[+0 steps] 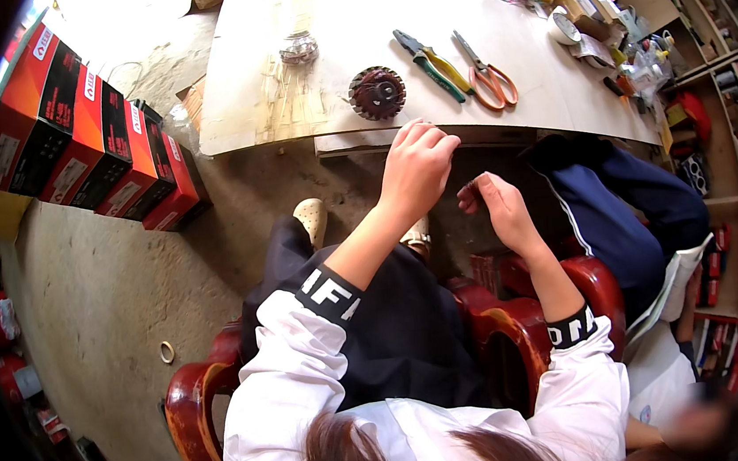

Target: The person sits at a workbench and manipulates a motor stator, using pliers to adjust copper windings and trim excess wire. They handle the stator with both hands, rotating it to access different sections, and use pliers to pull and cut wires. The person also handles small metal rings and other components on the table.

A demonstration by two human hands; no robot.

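Observation:
My left hand (420,165) is raised just in front of the table's near edge, its fingers curled closed. Whatever it may pinch is hidden or too small to see. Lower and to the right, my right hand (497,198) hangs over my lap with fingers bent inward, and its fingertips are too dark to show what they hold. Closest to the left hand on the table lies a dark reddish round part with a toothed rim (376,94). Beside it are pliers (433,64) with one green and one yellow handle, then orange-handled scissors (487,72).
A small clear container (298,49) stands on the pale table (237,110). Tape, boxes and bottles crowd its right end. Red and black boxes (80,138) line the left. A person in navy trousers (607,207) sits at right, near shelves (722,161). I sit in a wooden armchair (194,398).

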